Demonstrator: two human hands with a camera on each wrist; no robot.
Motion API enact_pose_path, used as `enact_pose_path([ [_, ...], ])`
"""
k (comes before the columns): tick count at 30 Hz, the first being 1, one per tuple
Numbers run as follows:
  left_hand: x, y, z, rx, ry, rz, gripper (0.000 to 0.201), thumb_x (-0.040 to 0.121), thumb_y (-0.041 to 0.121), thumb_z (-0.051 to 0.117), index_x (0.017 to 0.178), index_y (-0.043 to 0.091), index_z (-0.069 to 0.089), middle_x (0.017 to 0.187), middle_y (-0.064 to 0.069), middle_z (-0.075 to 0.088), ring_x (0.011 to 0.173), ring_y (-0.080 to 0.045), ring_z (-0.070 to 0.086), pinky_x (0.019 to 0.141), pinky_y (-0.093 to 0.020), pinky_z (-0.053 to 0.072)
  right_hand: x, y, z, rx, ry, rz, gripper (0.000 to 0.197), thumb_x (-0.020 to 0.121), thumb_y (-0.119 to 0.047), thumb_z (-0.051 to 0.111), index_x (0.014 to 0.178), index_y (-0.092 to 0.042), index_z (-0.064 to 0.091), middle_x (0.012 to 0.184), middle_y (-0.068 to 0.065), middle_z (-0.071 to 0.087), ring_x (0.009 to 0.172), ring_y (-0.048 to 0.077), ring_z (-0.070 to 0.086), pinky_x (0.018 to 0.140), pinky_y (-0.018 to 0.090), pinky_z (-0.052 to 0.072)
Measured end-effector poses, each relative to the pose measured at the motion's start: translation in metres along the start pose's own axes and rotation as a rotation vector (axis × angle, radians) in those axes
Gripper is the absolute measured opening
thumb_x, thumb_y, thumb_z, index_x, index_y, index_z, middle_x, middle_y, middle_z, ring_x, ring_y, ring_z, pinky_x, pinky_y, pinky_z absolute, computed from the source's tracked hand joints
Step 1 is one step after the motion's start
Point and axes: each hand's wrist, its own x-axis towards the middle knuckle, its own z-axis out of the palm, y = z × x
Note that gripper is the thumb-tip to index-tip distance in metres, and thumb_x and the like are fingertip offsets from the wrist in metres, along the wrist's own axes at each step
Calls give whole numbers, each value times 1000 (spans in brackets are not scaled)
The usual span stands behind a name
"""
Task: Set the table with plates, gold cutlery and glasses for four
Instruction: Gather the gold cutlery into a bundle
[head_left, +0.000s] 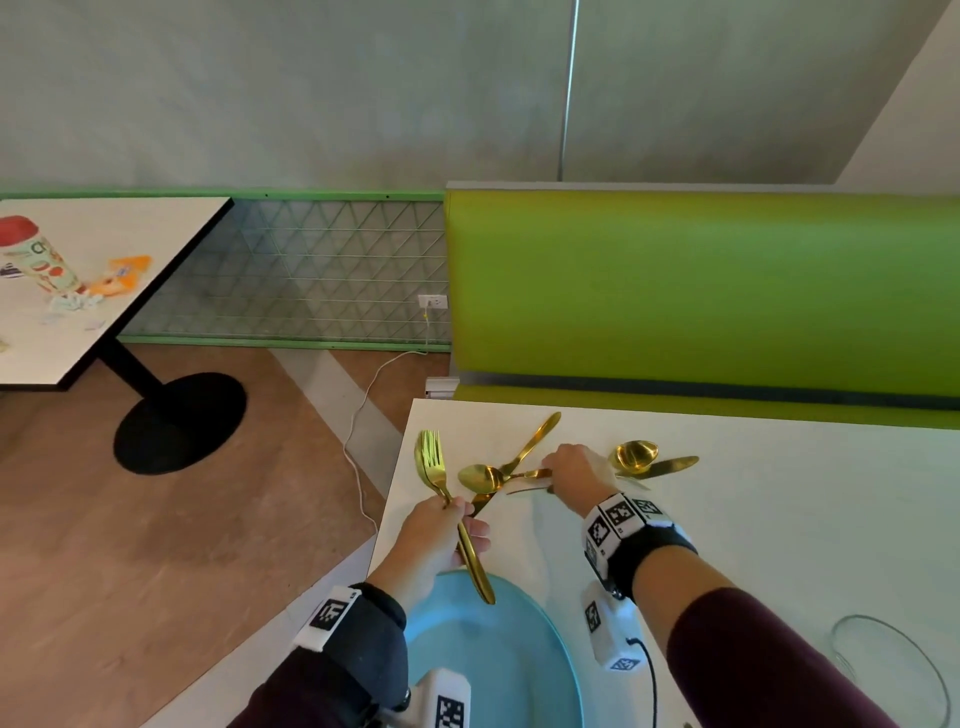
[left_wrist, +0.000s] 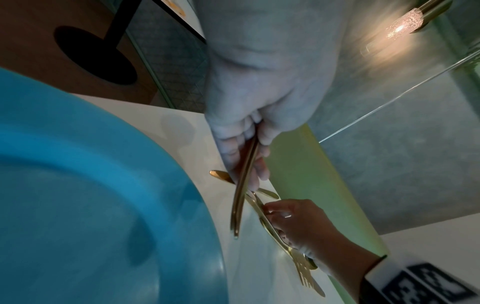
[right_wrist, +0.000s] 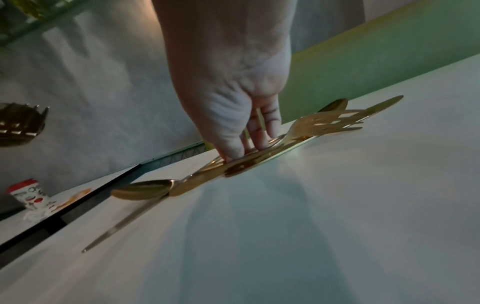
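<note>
Left hand (head_left: 441, 540) closed around the slim handles of gold metal forks (head_left: 432, 467), tines pointing away toward the green padded bench (head_left: 701, 291), handle ends hanging over the rim of the round pale-blue plate (head_left: 550, 639); exact count of forks in that grip hard to tell, at least two by the left wrist view. Right hand (head_left: 571, 470) reaching down into the loose pile of gold cutlery (head_left: 511, 475) near the far left corner of the white counter (head_left: 779, 545), fingertips (right_wrist: 255, 142) pinching or pressing on the crossed handles, with no piece clearly lifted free. Within the pile: a gold spoon (head_left: 480, 477) bowl-up, a gold knife (head_left: 535, 441) lying diagonally across it, a second gold spoon (head_left: 635, 455) and another knife blade (head_left: 670, 466) just beyond the right hand. Clear glass plate or bowl (head_left: 891, 670) at the counter's near right edge, only partly in frame. A neighbouring table (head_left: 98, 291) with a red-capped printed container (head_left: 36, 254) and scattered wrappers standing well apart across the wooden floor.

Likely stage: sorting cutlery by type before laying places, most of the setting not yet done. Polished metal pieces probably light, rigid and slick, prone to sliding and clattering where they overlap; best taken mid-handle, one at a time, away from tines and blade edges. Plate and glassware apt to chip if struck by a swinging handle.
</note>
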Motion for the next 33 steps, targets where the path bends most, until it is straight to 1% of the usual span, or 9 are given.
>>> enact_pose_path([
  [9, -2, -1, 11, 12, -28, -22, 31, 102, 18, 31, 82, 8, 52, 68, -11, 59, 57, -21, 57, 53, -27, 51, -16, 10, -2, -25, 24, -67, 21, 94, -14, 51, 112, -11, 62, 107, 6, 63, 98, 19, 61, 76, 26, 49],
  [13, -6, 0, 13, -17, -31, -19, 30, 102, 18, 33, 81, 8, 52, 65, -9, 55, 51, -18, 50, 55, -30, 50, -28, 15, -19, 159, 95, -2, 17, 96, -12, 46, 108, -11, 57, 107, 6, 62, 90, 17, 58, 76, 26, 48],
  [16, -7, 0, 12, -32, -27, -15, 29, 101, 17, 35, 81, 8, 53, 65, -8, 55, 52, -17, 51, 55, -30, 53, -42, 16, -42, 369, 303, 57, 16, 97, -13, 43, 102, -7, 57, 95, 8, 65, 73, 17, 51, 63, 24, 40],
  [19, -10, 1, 13, -74, -43, -14, 29, 101, 16, 34, 81, 7, 53, 67, -9, 56, 54, -18, 52, 58, -31, 54, -58, 13, -60, 610, 667, 83, 17, 91, -4, 52, 107, -3, 57, 72, 5, 60, 59, 20, 49, 50, 17, 34],
  [22, -12, 2, 16, -121, -40, -8, 25, 100, 14, 37, 84, 5, 54, 69, -12, 59, 57, -20, 56, 62, -34, 55, -68, 7, -69, 985, 807, 253, 17, 86, -6, 59, 98, -16, 58, 65, -2, 63, 55, 18, 58, 56, 18, 46],
  [25, -14, 5, 20, -185, -28, 21, 21, 99, 12, 40, 85, 5, 54, 71, -14, 61, 61, -22, 58, 71, -36, 55, -72, -3, -69, 1612, 665, 472, 18, 86, -5, 63, 79, -18, 52, 67, 5, 67, 63, 20, 68, 70, 34, 58],
  [28, -17, 11, 21, -242, -30, 60, 18, 99, 10, 41, 85, 4, 51, 72, -14, 60, 62, -22, 58, 71, -33, 54, -76, -15, -56, 2118, 385, 593, 14, 87, 4, 59, 82, -7, 52, 73, 14, 66, 59, 19, 69, 60, 25, 60],
  [31, -17, 13, 20, -264, -38, 116, 16, 100, 13, 40, 98, 1, 50, 82, -15, 63, 70, -23, 63, 68, -30, 57, -78, -29, -36, 2168, 87, 638, 2, 88, 1, 58, 89, 2, 58, 75, 15, 68, 58, 15, 69, 52, 20, 58],
  [33, -15, 12, 19, -257, -42, 149, 21, 100, 16, 38, 105, 0, 51, 89, -15, 65, 78, -24, 65, 77, -33, 55, -80, -38, -24, 2103, -12, 621, 5, 89, -2, 59, 84, 0, 60, 76, 12, 68, 64, 16, 66, 56, 23, 57],
])
